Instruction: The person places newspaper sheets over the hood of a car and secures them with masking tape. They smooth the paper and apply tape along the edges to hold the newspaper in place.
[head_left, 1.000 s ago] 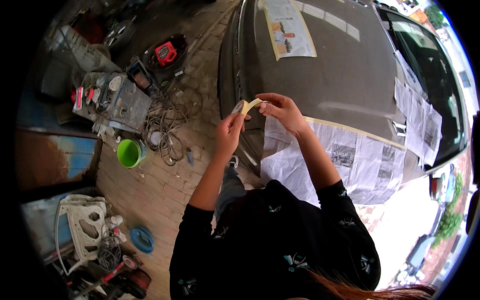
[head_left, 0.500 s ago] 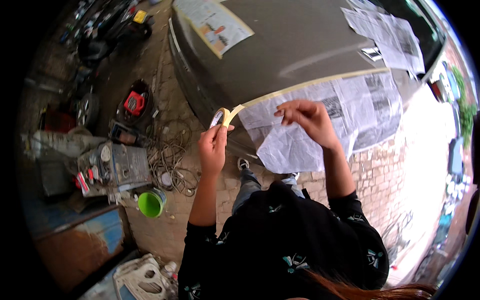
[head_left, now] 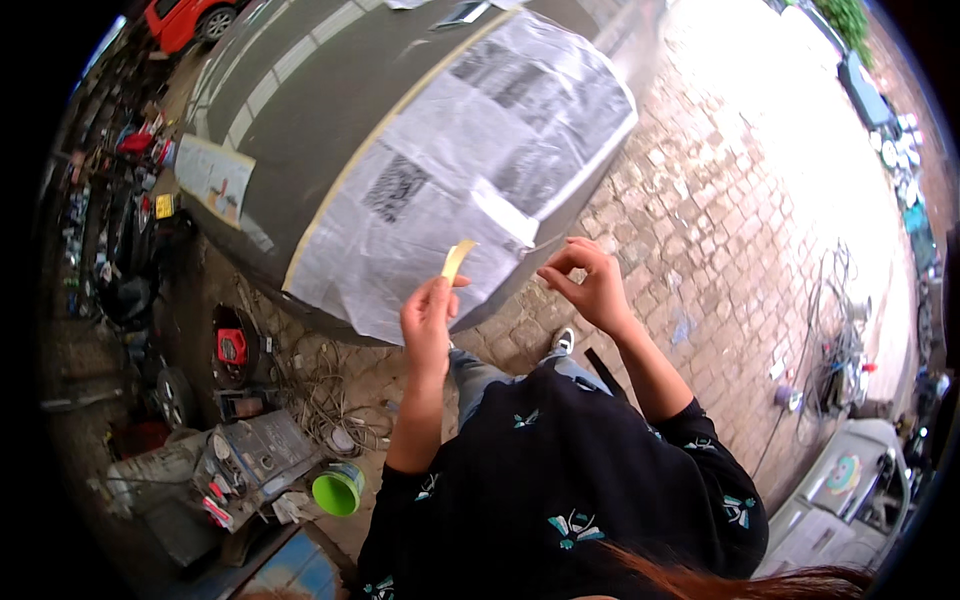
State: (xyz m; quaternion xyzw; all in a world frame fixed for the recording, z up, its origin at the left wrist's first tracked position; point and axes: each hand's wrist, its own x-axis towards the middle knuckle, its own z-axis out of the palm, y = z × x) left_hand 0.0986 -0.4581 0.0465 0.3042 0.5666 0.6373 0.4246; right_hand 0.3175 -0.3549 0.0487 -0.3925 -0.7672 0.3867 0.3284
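My left hand (head_left: 428, 322) is closed on a roll of masking tape, and a pale yellow strip of the tape (head_left: 458, 260) stands up from its fingers. The roll's ring is mostly hidden by the hand. To the right, my right hand (head_left: 592, 290) has its thumb and fingertips pinched together; whether anything is between them I cannot make out. Beyond both hands, newspaper sheets (head_left: 430, 240) cover a panel of a grey-brown car (head_left: 310, 120). A line of yellow masking tape (head_left: 352, 172) runs along the upper edge of the newspaper. Toward its lower right, part of the sheet is folded over.
Another taped paper (head_left: 214, 178) is on the car's far left. A green bucket (head_left: 338, 490), coiled cables (head_left: 335, 405), a grey machine (head_left: 262, 450) and a red can (head_left: 232, 346) stand at left. Brick paving (head_left: 690, 190) stretches right; a car door panel (head_left: 840, 490) lies lower right.
My view has turned to the right along the car, bringing the newspaper's lower right edge nearer the middle. My right hand has come lower and closer to me. The tape stays in my left hand.
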